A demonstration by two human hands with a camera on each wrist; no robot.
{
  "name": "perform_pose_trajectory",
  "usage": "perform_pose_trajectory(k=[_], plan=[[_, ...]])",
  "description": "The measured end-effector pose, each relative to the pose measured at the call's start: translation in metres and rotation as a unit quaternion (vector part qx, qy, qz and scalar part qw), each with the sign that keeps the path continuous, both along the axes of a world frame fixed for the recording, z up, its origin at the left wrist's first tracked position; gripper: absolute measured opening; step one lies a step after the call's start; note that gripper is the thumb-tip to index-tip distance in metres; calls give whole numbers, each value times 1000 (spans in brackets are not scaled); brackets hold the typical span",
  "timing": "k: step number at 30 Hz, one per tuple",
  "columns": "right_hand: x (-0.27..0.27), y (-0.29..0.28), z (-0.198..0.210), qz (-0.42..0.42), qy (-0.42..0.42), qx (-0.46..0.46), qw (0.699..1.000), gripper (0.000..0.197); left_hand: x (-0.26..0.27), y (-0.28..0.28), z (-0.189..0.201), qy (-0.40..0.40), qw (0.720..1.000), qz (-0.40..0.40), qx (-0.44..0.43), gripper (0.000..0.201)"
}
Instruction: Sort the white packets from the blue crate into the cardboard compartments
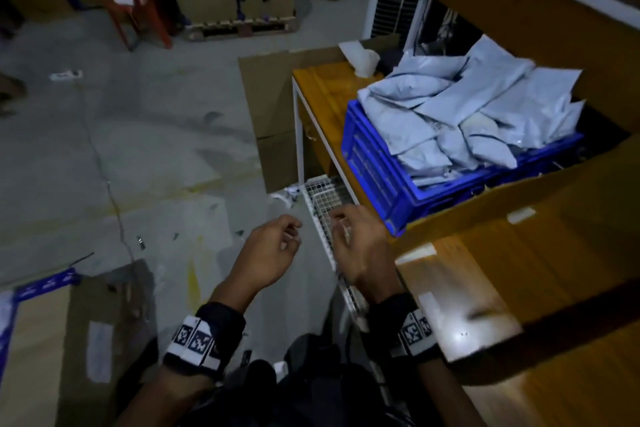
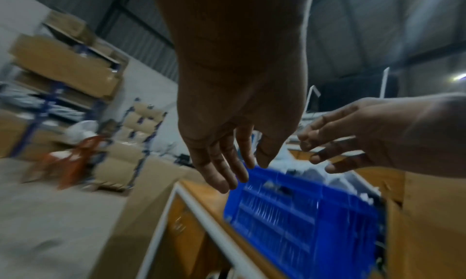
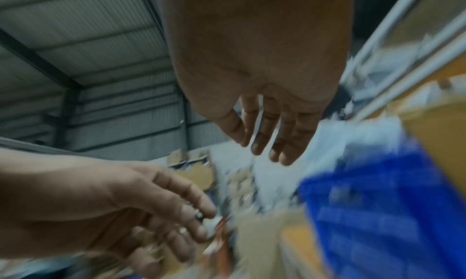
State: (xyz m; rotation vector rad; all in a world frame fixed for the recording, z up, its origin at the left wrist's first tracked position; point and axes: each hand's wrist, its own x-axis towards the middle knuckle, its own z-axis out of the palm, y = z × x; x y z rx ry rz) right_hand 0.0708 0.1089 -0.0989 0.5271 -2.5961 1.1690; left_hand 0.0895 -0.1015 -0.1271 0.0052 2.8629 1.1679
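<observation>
A blue crate [image 1: 377,163] heaped with several white packets [image 1: 464,107] sits on a wooden table with a white frame [image 1: 322,87], at the right of the head view. Both hands hang in the air in front of the crate's near corner, empty. My left hand [image 1: 277,246] has loosely curled fingers and holds nothing. My right hand [image 1: 353,232] is beside it, fingers relaxed, just short of the crate. In the left wrist view the left hand [image 2: 234,157] points at the crate [image 2: 302,213]. In the right wrist view the right hand [image 3: 267,136] hangs above the blurred crate [image 3: 383,213].
Cardboard walls [image 1: 540,204] stand to the right of and in front of the crate. A cardboard sheet [image 1: 266,104] leans against the table's left side. A wire grid [image 1: 322,198] lies under my hands. A taped box [image 1: 69,350] sits at bottom left, a red chair [image 1: 138,0] far back.
</observation>
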Motion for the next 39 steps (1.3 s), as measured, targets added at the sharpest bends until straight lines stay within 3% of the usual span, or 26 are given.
perform_pose_trajectory(k=[2,5,10,14,18,20,24,28,31,35,39], plan=[[-29,10,19,-56,63,5,996,14,-40,7,18,38,999,-25,9,25],[-66,26,36,-156,78,56,983,17,-101,22,40,71,994,-81,14,22],[-105,49,35,-217,-33,128,967,38,-209,57,60,136,972,-183,49,27],[-122,59,29,-267,-110,139,947,57,-274,89,70,171,943,-284,27,31],[-139,57,38,-334,-110,132,927,47,-322,115,89,302,883,-354,58,27],[-149,57,49,-364,-127,134,913,42,-349,124,102,333,877,-341,58,30],[-165,59,77,-410,-153,123,891,37,-404,139,123,300,903,-308,-13,45],[-184,63,94,-432,-180,126,874,39,-446,151,129,150,918,-355,-98,47],[-193,64,102,-438,-230,158,855,41,-462,154,126,142,907,-390,-73,33],[-199,64,118,-460,-236,189,835,39,-471,149,136,192,909,-369,23,40],[-208,64,135,-473,-192,-1,860,41,-450,145,163,258,870,-404,110,33]])
